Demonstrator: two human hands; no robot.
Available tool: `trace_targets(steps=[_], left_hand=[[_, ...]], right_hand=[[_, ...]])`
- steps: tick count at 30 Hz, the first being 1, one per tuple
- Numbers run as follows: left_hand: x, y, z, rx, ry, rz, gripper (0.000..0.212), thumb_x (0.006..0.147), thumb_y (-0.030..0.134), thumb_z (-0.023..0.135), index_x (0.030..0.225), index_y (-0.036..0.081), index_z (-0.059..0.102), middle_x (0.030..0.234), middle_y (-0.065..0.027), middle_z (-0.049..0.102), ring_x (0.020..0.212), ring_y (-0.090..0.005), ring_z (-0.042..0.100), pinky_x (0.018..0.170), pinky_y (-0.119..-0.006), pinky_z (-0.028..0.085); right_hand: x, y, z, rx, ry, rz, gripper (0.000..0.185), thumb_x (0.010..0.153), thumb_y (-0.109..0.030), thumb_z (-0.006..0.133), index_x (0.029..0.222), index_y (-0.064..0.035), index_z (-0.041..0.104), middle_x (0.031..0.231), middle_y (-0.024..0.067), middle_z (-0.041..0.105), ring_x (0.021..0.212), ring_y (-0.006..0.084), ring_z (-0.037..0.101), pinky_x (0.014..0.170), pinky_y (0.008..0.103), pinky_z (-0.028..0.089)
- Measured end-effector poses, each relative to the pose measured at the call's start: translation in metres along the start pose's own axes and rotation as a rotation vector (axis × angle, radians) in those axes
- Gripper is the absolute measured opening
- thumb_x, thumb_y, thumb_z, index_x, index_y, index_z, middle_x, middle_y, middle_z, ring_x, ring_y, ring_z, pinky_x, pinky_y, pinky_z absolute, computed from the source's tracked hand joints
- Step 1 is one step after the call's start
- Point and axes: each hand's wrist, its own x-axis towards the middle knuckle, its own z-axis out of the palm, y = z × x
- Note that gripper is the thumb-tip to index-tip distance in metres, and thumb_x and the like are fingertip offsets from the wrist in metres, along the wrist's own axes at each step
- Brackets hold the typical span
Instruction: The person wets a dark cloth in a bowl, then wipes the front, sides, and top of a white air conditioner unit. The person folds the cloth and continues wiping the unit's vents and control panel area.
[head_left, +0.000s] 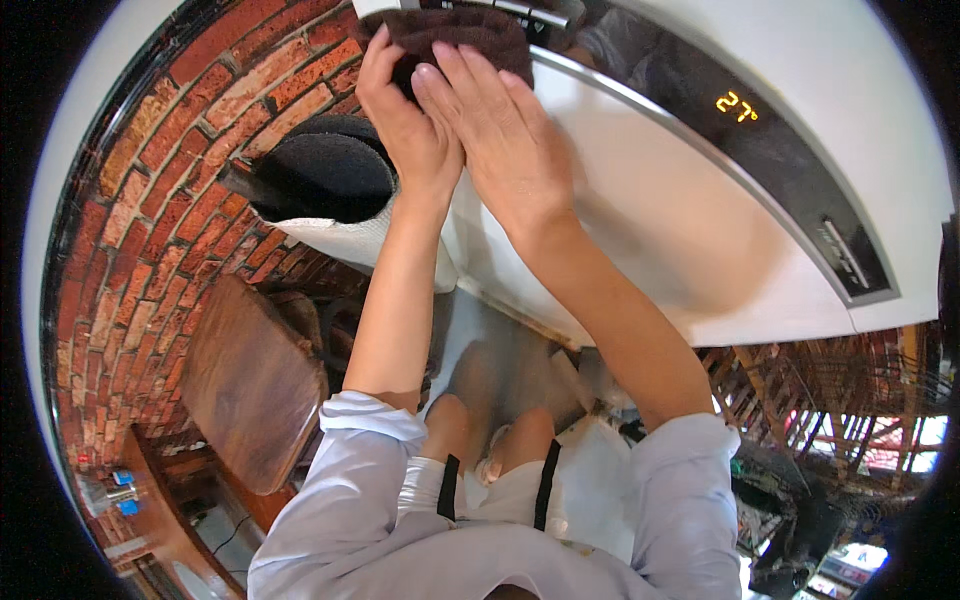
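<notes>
Both of my hands are raised at the top of a white standing air conditioner (675, 225), on a dark brown cloth (480, 34). My left hand (416, 131) curls its fingers around the cloth's left part. The fingers of my right hand (514, 142) lie stretched over the cloth's lower edge and press it. The two hands touch at their inner sides. Beyond the cloth, white louvre slats (525, 11) show at the unit's vent. A glossy black panel (750, 127) with a lit display curves away to the right, edged by a silver trim strip (675, 124).
A red brick wall (165, 187) runs along the left. Beside the unit stands a round black-topped thing (330, 176) with a white textured side. Brown wooden furniture (255, 390) is lower left. Dark slatted woodwork (825, 397) and clutter lie at right. Grey floor (480, 337) shows below.
</notes>
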Motion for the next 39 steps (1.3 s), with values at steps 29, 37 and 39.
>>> trace_targets(steps=[29, 37, 39], left_hand=[[-0.362, -0.074, -0.045, 0.075, -0.44, -0.546, 0.079, 0.097, 0.027, 0.044, 0.148, -0.003, -0.009, 0.156, -0.0246, 0.0, 0.144, -0.0389, 0.007, 0.117, -0.044, 0.009], [-0.472, -0.031, -0.069, 0.129, -0.793, -0.897, 0.071, 0.094, 0.011, 0.041, 0.145, -0.012, -0.002, 0.154, -0.0289, 0.001, 0.144, -0.0402, 0.007, 0.117, -0.042, 0.014], [-0.475, -0.023, -0.065, 0.129, -0.746, -0.714, 0.07, 0.093, 0.012, 0.043, 0.144, -0.014, 0.002, 0.153, -0.0311, 0.003, 0.143, -0.0426, 0.007, 0.117, -0.045, 0.012]], right_hand=[[-0.297, -0.2, 0.11, 0.252, -0.306, -0.175, 0.056, 0.09, -0.016, 0.047, 0.145, -0.0085, 0.035, 0.137, 0.0032, 0.045, 0.122, 0.0125, 0.044, 0.107, 0.0314, 0.031], [-0.419, -0.215, 0.111, 0.622, -0.705, -0.155, 0.049, 0.083, -0.012, 0.056, 0.132, -0.0088, 0.051, 0.124, 0.002, 0.058, 0.116, 0.0142, 0.051, 0.105, 0.0278, 0.035], [-0.417, -0.194, 0.097, 0.628, -0.664, -0.074, 0.047, 0.083, -0.013, 0.055, 0.13, -0.0124, 0.054, 0.123, -0.0022, 0.059, 0.114, 0.0134, 0.052, 0.104, 0.0274, 0.035]])
